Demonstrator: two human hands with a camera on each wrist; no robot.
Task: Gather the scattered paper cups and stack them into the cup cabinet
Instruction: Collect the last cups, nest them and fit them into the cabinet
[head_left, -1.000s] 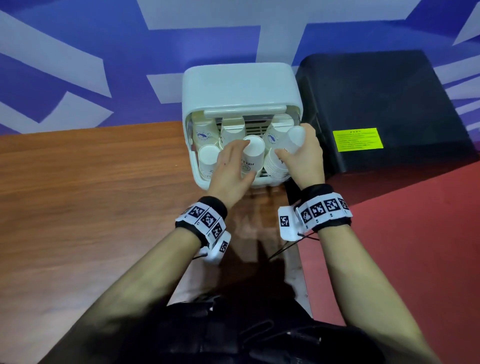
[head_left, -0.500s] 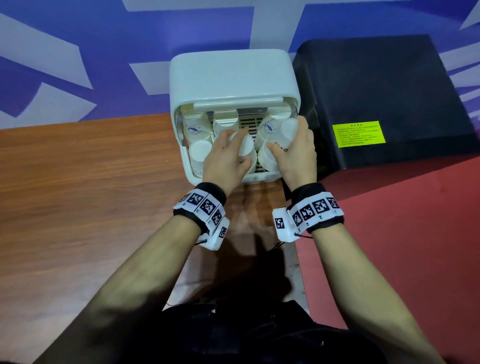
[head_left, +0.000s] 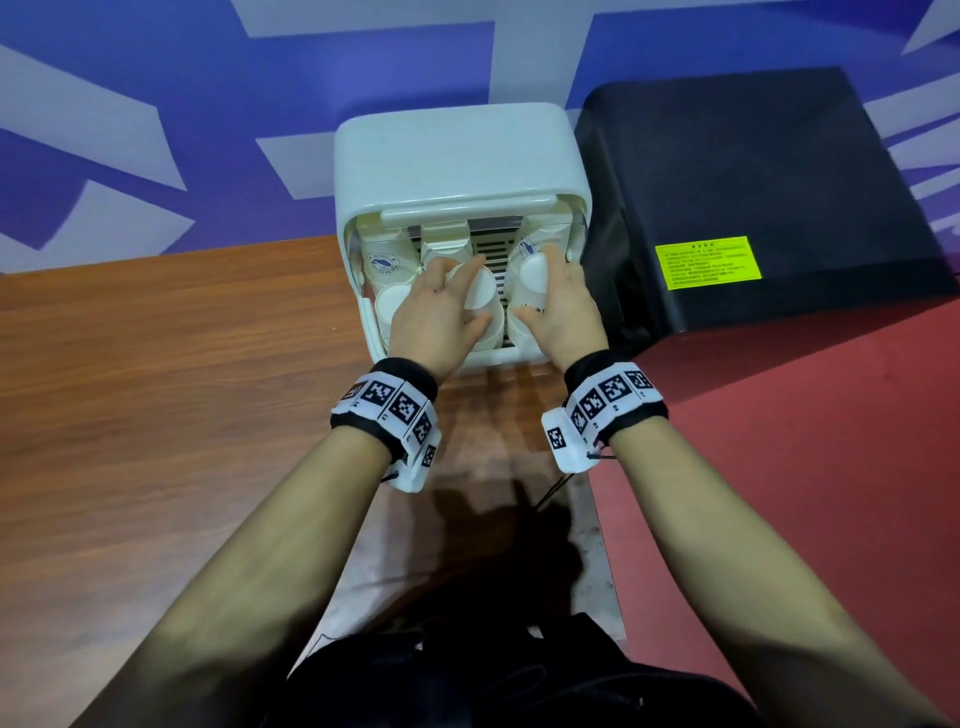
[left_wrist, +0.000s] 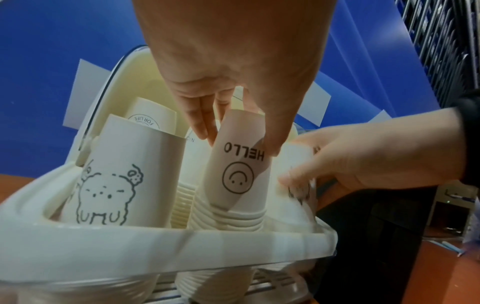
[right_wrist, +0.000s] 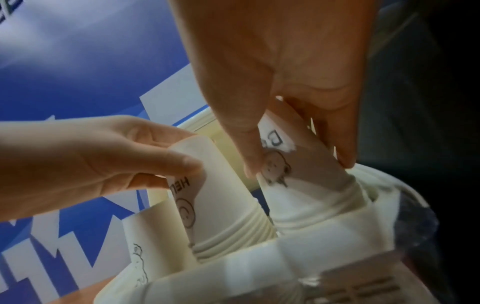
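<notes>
A wooden table (head_left: 156, 389) fills the left of the head view, with a red floor (head_left: 831, 467) to its right and a blue and white wall (head_left: 156, 104) behind. A black box (head_left: 753, 182) with a yellow label (head_left: 707, 262) stands just to the right of the white cup cabinet (head_left: 457, 150), which sits at the table's far edge with its front open. Inside it, upside-down paper cups stand in stacks. The left hand (head_left: 441, 312) has its thumb and fingers curled round the top cup of the middle stack (left_wrist: 239, 162), the one printed HELLO with a smiling face, which leans a little on the rims nested below it. The right hand (head_left: 558, 306) pinches the top cup of the right stack (right_wrist: 285, 164) between thumb and fingers; that cup bears a small drawn creature. At the left of the cabinet stands another cup (left_wrist: 111, 181) with a fluffy animal drawn on it, untouched, and more cups (head_left: 387, 254) stand in the row behind.
</notes>
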